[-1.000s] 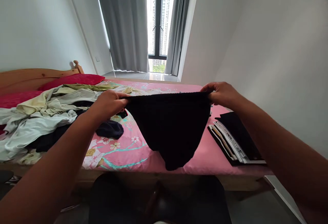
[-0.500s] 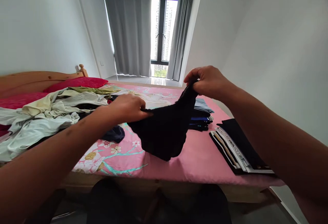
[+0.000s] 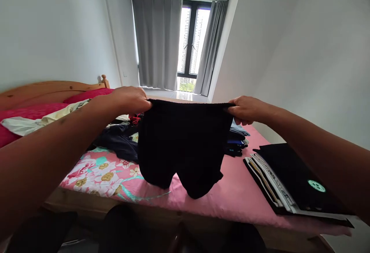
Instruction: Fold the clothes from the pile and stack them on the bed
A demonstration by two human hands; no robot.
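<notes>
A pair of black shorts [image 3: 183, 141] hangs spread out in front of me, waistband up and both legs dangling above the bed. My left hand [image 3: 131, 100] is closed on the left end of the waistband. At the right end, my right hand [image 3: 245, 109] pinches the waistband between thumb and fingers. The waistband is stretched nearly level between them. Behind the shorts, part of the bed and some clothes are hidden.
Loose clothes, among them a dark navy garment [image 3: 118, 139], lie on the left of the pink floral bed sheet [image 3: 106, 179]. A folded dark pile [image 3: 235, 141] sits behind the shorts at right. Nearer stands a larger folded stack [image 3: 289, 176]. Red pillows [image 3: 34, 112] rest by the wooden headboard [image 3: 54, 84].
The black shorts went from bunched and slanted to spread wide and level. My hands moved apart, the left rising slightly and the right coming down. The camera view shifted a little.
</notes>
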